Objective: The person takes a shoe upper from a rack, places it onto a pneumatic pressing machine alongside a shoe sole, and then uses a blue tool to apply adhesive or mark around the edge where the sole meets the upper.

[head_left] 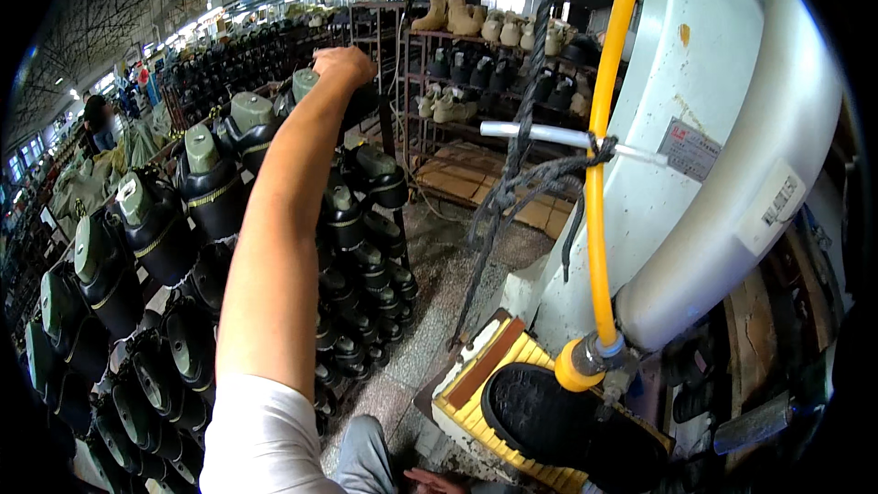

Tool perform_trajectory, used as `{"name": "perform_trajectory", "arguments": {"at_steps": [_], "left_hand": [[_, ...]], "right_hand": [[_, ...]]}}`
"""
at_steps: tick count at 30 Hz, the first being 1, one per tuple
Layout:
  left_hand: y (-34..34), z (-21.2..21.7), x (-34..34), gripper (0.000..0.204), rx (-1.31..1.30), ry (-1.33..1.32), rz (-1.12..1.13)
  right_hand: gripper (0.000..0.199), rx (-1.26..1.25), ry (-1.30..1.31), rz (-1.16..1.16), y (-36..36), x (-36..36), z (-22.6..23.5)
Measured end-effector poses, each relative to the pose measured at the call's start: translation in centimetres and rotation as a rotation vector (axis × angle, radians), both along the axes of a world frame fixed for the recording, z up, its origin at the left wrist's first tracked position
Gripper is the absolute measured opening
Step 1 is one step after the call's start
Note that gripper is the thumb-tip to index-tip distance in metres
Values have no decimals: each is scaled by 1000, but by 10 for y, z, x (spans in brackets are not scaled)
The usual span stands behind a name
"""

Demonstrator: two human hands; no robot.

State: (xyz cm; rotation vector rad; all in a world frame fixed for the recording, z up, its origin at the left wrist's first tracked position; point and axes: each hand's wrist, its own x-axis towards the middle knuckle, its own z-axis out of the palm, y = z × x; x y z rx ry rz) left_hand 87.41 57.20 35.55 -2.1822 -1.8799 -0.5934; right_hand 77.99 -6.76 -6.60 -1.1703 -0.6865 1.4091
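The left hand [344, 64] is closed over the top of a black boot [358, 101] on a green last, at the top right corner of the boot rack [165, 247]. Roughly two dozen such boots fill the rack's rows. The right hand [437, 481], fingers loosely spread, rests low near a boot sole [549, 421] on a yellow press pad [485, 407]. One yellow hose [604, 155] runs down a white machine [722, 128] bearing two rectangular plates. Speckled floor [439, 284] lies between the rack and the machine.

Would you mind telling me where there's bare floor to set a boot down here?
The speckled floor between the boot rack and the yellow platform is bare. The rack is packed with boots; a black sole covers the platform.
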Motion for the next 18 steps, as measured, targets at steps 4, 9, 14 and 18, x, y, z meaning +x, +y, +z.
{"name": "perform_trajectory", "arguments": {"at_steps": [4,9,14,18], "left_hand": [[-74,0,20,53,-57,252,-221],[-99,-83,-28,74,294,-181,-447],[-319,-209,-124,21,393,-1478,-740],[-374,-434,-147,22,-713,-1603,-319]], "right_hand": [[44,-64,-94,-25,-19,2,15],[45,-165,-222,23,-42,-3,25],[46,-84,-366,-25,-54,-15,11],[48,-89,-575,-63,-81,-9,-28]]}}
